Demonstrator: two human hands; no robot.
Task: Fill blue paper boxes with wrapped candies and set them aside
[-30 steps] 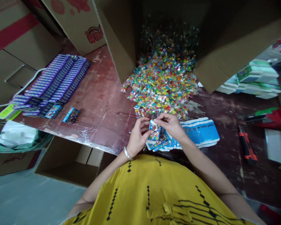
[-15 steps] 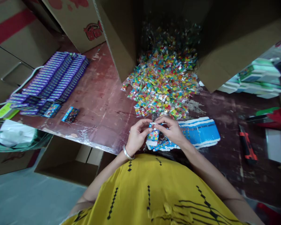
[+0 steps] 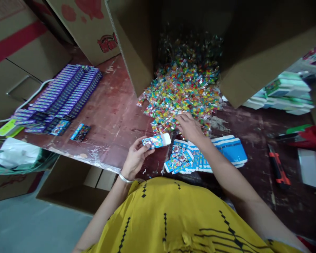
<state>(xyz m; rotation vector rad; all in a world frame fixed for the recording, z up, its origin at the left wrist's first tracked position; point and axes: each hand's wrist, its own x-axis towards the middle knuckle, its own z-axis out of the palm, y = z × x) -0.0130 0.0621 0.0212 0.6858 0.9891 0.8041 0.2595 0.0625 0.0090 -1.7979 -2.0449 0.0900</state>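
Observation:
My left hand (image 3: 136,157), with a silver bangle at the wrist, holds a small blue printed box (image 3: 156,141) whose white end flap stands open to the right. At the near edge of a heap of clear packets of colourful candy (image 3: 184,91) is my right hand (image 3: 191,128), its fingers bent over the packets; whether it grips one is hidden. Under my right forearm, flat blue cartons (image 3: 184,160) lie fanned out on the dark red table (image 3: 113,116).
Rows of purple boxes (image 3: 65,91) fill the table's left, two small blue boxes (image 3: 80,132) nearby. A large cardboard box (image 3: 139,45) surrounds the heap's back. On the right lie an orange-black cutter (image 3: 278,167), red-handled scissors (image 3: 312,135) and green-white cartons (image 3: 287,89).
My hands have parted. The left moved left with the box, now turned sideways with its flap open; the right moved up to the candy packets.

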